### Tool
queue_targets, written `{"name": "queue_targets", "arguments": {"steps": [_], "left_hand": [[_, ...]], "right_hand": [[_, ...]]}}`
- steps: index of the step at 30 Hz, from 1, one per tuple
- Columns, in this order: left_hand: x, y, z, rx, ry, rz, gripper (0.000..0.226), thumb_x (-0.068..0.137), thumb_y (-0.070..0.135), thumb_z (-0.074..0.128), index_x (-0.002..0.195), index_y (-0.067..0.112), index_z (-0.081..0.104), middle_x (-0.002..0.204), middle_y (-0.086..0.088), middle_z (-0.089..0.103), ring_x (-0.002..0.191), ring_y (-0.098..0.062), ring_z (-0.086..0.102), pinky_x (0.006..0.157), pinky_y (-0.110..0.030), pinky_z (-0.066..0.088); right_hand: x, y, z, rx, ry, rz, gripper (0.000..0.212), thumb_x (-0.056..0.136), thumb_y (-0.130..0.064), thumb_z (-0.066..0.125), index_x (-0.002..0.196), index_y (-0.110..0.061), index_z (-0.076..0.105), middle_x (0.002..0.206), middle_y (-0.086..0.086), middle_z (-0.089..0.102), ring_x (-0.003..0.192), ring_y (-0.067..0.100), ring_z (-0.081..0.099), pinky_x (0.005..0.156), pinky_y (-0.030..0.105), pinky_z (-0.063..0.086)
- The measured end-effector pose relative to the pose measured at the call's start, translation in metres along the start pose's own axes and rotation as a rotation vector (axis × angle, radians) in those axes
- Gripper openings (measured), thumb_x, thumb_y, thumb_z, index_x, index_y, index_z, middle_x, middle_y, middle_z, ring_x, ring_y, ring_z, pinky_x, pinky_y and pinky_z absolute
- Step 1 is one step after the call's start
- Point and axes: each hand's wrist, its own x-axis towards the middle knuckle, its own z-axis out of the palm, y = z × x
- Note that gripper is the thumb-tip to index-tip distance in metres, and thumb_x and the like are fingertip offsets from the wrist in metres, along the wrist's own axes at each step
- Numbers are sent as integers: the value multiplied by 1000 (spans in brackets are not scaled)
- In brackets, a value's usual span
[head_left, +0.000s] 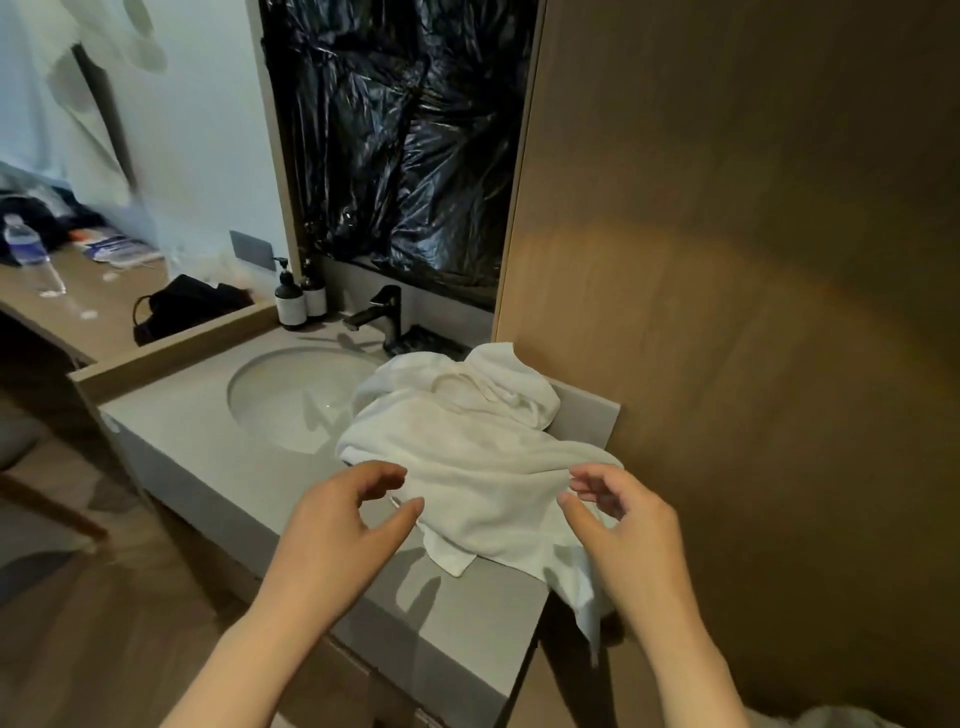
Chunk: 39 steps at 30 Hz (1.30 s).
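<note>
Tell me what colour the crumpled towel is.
Plain white; the crumpled cloth towel shows best in the head view.

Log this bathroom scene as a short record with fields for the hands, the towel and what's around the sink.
surface: grey vanity counter
towel: white towel, crumpled right of the sink basin, one corner hanging off the counter
left hand: fingers spread at the towel's near edge, gripping nothing
right hand: likewise, gripping nothing
faucet: black faucet behind the basin
bottles: two pump bottles left of the faucet
</note>
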Motion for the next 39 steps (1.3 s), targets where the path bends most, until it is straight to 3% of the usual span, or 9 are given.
{"name": "queue_targets", "arguments": {"steps": [3, 8, 13, 20, 23, 29, 33, 36, 39], "left_hand": [[27, -4, 9, -10, 21, -22, 34, 82, 39, 70, 113, 27, 67, 104, 20, 66, 97, 4, 60, 86, -17, 45], [59, -19, 17, -23, 20, -57, 31, 81, 37, 71, 110, 27, 68, 101, 22, 66, 95, 4, 60, 84, -15, 44], [96, -40, 24, -42, 13, -77, 28, 81, 37, 72, 108, 30, 67, 97, 26, 64, 93, 10, 58, 77, -4, 39], [174, -64, 35, -59, -85, -18, 28, 82, 38, 71, 108, 29, 68, 102, 18, 68, 99, 0, 62, 85, -20, 48], [213, -75, 38, -71, -120, 52, 28, 81, 35, 74, 106, 24, 70, 101, 14, 69, 97, -2, 63, 88, -24, 51], [277, -98, 47, -58, -284, 139, 38, 82, 46, 68, 116, 29, 65, 110, 17, 66, 97, 4, 60, 84, -20, 51], [309, -113, 59, -36, -326, 151, 41, 82, 48, 68, 119, 31, 63, 116, 15, 62, 91, 4, 55, 71, -5, 40], [324, -122, 72, -46, -369, 134, 52, 80, 48, 70, 126, 25, 60, 125, 5, 58, 101, -8, 60, 82, -23, 51], [332, -127, 84, 9, -394, 106, 54, 80, 47, 71, 126, 21, 60, 123, -1, 58, 101, -14, 62, 85, -29, 51]], "right_hand": [[34, 6, 7, 16, -34, -4, 21, 86, -22, 72, 106, -30, 68, 96, -18, 67, 92, -8, 60, 85, 15, 51], [73, 19, 24, -11, -81, 29, 25, 87, -26, 72, 111, -28, 68, 98, -17, 68, 94, -1, 63, 88, 26, 54], [104, 30, 46, -33, -101, 60, 24, 88, -27, 71, 111, -28, 68, 99, -16, 69, 95, 1, 63, 91, 27, 53], [146, 42, 80, -40, -40, 249, 20, 87, -37, 69, 107, -33, 66, 99, -18, 67, 96, 7, 63, 87, 29, 54], [156, 43, 94, -57, 36, 236, 20, 86, -37, 69, 105, -32, 68, 96, -15, 70, 93, 5, 65, 84, 29, 53], [176, 39, 121, -189, 161, 279, 17, 87, -28, 71, 104, -29, 70, 96, -16, 71, 92, 1, 65, 84, 21, 51], [192, 34, 131, -263, 188, 307, 24, 90, -27, 68, 113, -23, 67, 106, -7, 67, 92, 5, 63, 84, 25, 52], [210, 32, 137, -307, 170, 288, 29, 93, -28, 64, 121, -26, 62, 114, -7, 62, 93, 5, 62, 85, 27, 52], [229, 35, 142, -329, 142, 257, 36, 94, -31, 62, 130, -28, 57, 119, -10, 57, 93, 2, 61, 85, 26, 52]]}}
